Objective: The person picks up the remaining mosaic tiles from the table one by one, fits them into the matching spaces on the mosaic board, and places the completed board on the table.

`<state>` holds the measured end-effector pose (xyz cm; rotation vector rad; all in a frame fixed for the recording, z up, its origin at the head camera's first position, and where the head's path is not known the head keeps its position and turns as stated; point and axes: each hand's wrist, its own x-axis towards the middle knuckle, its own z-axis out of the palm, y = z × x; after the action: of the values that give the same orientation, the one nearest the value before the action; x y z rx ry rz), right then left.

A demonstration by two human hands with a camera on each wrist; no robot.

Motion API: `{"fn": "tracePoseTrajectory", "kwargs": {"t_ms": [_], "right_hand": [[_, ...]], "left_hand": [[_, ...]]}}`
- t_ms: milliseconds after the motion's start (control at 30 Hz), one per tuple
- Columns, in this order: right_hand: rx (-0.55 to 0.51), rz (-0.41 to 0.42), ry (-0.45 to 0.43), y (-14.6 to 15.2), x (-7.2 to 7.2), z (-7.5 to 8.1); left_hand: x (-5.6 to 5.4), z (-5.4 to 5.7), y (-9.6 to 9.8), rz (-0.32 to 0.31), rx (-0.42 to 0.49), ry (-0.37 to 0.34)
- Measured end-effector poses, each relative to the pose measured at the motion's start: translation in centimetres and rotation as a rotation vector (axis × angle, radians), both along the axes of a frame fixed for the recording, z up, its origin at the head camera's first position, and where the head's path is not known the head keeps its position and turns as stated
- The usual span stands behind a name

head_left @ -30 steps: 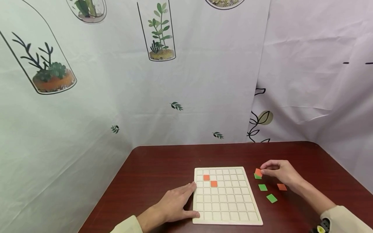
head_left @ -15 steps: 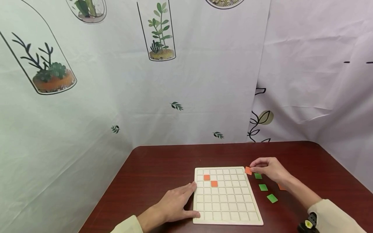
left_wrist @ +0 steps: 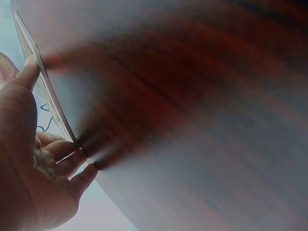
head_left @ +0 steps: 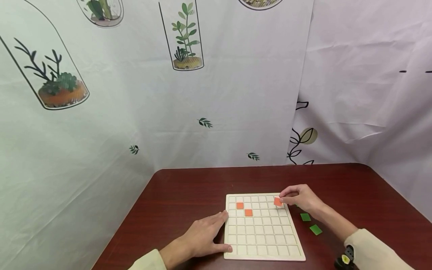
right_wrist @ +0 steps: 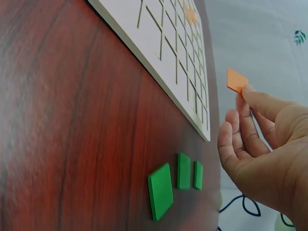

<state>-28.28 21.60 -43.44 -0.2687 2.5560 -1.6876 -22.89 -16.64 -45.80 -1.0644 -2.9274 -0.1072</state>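
Note:
A cream board marked with a grid of squares lies on the table. Two orange square tiles sit in its upper left cells, one tile higher and the other tile one step right and down. My left hand rests along the board's left edge, thumb at the near corner and fingertips farther up. Between thumb and fingertips my right hand pinches an orange tile, held tilted over the board's upper right cells. The left wrist view shows the left hand's fingertips along the board's rim.
Right of the board lie green tiles: a near one, a middle one and a far one. My right hand covers most of the far one in the head view. A printed cloth hangs behind the dark red table.
My right hand has lifted the orange tile off a green one and carried it left over the board. Its forearm now hides another orange tile on the table. My left hand stays put.

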Motion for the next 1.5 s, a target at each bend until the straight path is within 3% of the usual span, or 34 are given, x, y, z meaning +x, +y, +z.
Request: {"fn": "tracePoseTrajectory", "kwargs": {"t_ms": [267,467,767,1067,1500], "right_hand": [[0.020,0.056,0.012,-1.8,0.0,-0.6],[0.074,0.023,-0.010,-3.0,0.0,-0.9],[0.109,0.084,0.086,-3.7,0.0,-1.2],[0.204,0.020,0.128,-4.9,0.1,-1.2],[0.270,0.020,0.175,-5.4,0.2,-1.5]], "left_hand": [[-0.1,0.0,0.0,-0.001,0.003,-0.004],[-0.1,0.1,0.0,0.001,-0.004,0.001],[0.1,0.2,0.0,-0.005,-0.009,0.015],[0.2,0.3,0.0,0.003,-0.005,-0.007],[0.2,0.1,-0.1,0.004,-0.002,-0.004]]}}
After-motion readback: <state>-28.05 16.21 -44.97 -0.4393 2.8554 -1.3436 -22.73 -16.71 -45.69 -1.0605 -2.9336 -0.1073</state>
